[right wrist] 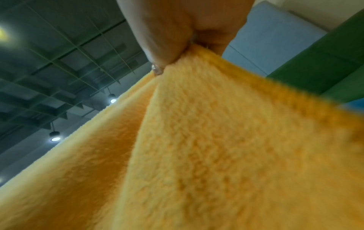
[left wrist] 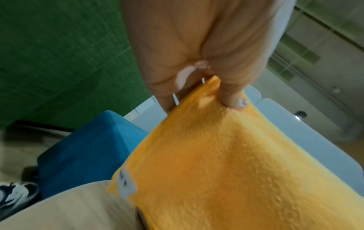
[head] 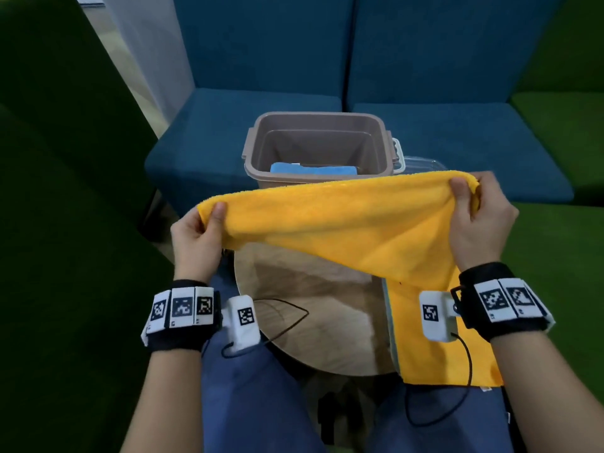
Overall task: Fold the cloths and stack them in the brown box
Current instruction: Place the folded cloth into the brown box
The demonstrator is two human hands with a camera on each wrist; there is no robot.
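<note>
A yellow cloth (head: 346, 230) is stretched in the air between my two hands, above a round wooden table (head: 313, 315). My left hand (head: 209, 217) pinches its left corner between thumb and fingers. My right hand (head: 464, 194) pinches the right corner, held a little higher. The cloth's lower part (head: 438, 351) drapes down over the table's right edge. Behind it stands the brown box (head: 261, 138), open, with a folded blue cloth (head: 310, 168) lying inside. In the wrist views the yellow cloth (left wrist: 226, 163) (right wrist: 206, 147) fills most of the picture, pinched at a corner.
The box sits at the table's far side, with a clear lid (head: 421, 163) behind it to the right. Blue sofa seats (head: 425, 132) lie beyond, green cushions (head: 562, 256) at the right and dark green upholstery (head: 49, 191) at the left. My legs (head: 248, 403) are under the table.
</note>
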